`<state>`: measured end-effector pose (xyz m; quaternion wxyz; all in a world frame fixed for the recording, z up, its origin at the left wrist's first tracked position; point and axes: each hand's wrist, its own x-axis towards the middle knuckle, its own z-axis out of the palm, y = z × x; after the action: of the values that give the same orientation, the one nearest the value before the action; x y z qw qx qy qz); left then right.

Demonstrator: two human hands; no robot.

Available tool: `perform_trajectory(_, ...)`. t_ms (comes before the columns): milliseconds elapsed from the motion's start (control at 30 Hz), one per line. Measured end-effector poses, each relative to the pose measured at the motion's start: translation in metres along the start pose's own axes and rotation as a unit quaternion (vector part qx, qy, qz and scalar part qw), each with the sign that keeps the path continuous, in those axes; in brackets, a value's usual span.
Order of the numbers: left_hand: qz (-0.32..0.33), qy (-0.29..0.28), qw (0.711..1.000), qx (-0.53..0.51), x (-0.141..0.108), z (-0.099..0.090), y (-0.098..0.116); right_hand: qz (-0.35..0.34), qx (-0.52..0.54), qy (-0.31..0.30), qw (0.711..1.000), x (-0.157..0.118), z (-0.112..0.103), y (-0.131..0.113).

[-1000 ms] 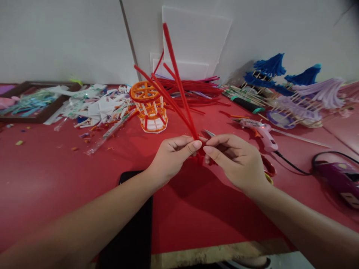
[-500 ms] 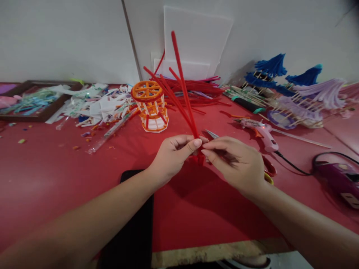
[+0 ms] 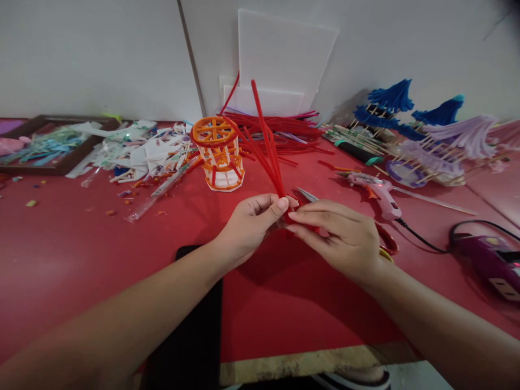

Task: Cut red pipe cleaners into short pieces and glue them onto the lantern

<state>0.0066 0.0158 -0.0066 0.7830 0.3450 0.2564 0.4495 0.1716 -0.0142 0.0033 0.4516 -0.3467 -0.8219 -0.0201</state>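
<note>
Several long red pipe cleaners (image 3: 266, 143) rise in a bunch from my left hand (image 3: 258, 219), pinched between thumb and fingers. My right hand (image 3: 341, 230) is closed at the lower ends of the bunch, its thumb and fingertips pressed on the red pipe cleaners just right of my left thumb. The ends between the hands are mostly hidden by fingers. Beyond my left hand stands a small orange and white lattice tower (image 3: 215, 154), upright on the red table. Scissors lie partly behind my right hand, with the blade tips (image 3: 307, 195) and a red handle (image 3: 388, 239) showing.
At right lie a pink glue gun (image 3: 379, 192) and a purple power strip (image 3: 487, 260). Blue and lilac roofed models (image 3: 442, 138) stand behind them. White scraps (image 3: 150, 151) and a framed tray (image 3: 73, 168) are at left. A black flat device (image 3: 190, 325) lies under my left forearm.
The tall pipe cleaner's tip has dropped lower, and the bunch sits slightly lower and further left. My right fingertips have shifted a little left, closer to my left thumb.
</note>
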Motion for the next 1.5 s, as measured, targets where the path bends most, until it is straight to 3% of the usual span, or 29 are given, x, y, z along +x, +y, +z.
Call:
perform_trajectory(300,-0.018,-0.035,0.999,0.002,-0.001,-0.001,-0.001,0.013,0.005,-0.006,1.0,-0.002,-0.001,0.001)
perform_trajectory(567,-0.018,-0.032,0.998,0.046,-0.001,-0.001,-0.001,0.017,0.013,-0.002,1.0,-0.002,-0.002,-0.001)
perform_trajectory(867,0.023,-0.056,0.985,0.163,-0.002,-0.007,-0.003,-0.035,-0.086,-0.015,0.996,-0.002,-0.005,0.008)
perform_trajectory(1300,0.017,-0.084,0.972,0.218,-0.006,-0.003,0.004,-0.016,-0.04,-0.044,0.998,0.001,-0.008,0.011)
perform_trajectory(1500,0.033,-0.082,0.972,0.218,-0.004,-0.006,0.002,-0.046,-0.067,0.004,0.997,-0.001,-0.007,0.009)
